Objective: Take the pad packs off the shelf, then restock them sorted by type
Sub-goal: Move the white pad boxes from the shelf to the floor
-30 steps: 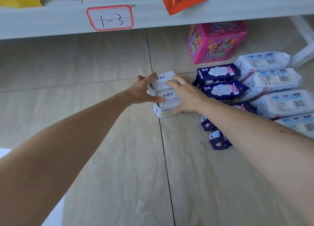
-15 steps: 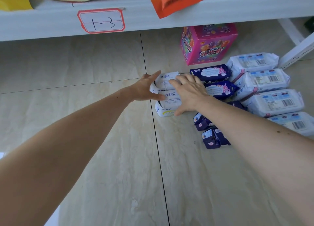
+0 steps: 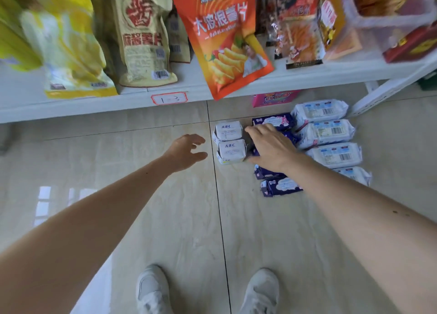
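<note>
Left hand [image 3: 185, 152] reaches forward over the tiled floor [image 3: 142, 219], arm stretched long, fingers loosely spread and lightly curled, holding nothing. It hovers just left of the 2 white ABC packs [image 3: 230, 142], apart from them by a narrow gap. Those 2 packs lie on the floor one behind the other, just right of a tile seam and below the front edge of the white shelf [image 3: 94, 103], whose label [image 3: 169, 98] reads 1-3. Right hand [image 3: 272, 146] lies palm down with fingers straight and slightly spread, thumb near the nearer ABC pack's right side, the palm covering part of the dark blue packs [image 3: 281, 186]; whether it touches them I cannot tell. Further right, 4 white barcode packs [image 3: 326, 131] lie in a column, touching the blue ones. Snack bags [image 3: 222, 37] stand on the shelf above.
</note>
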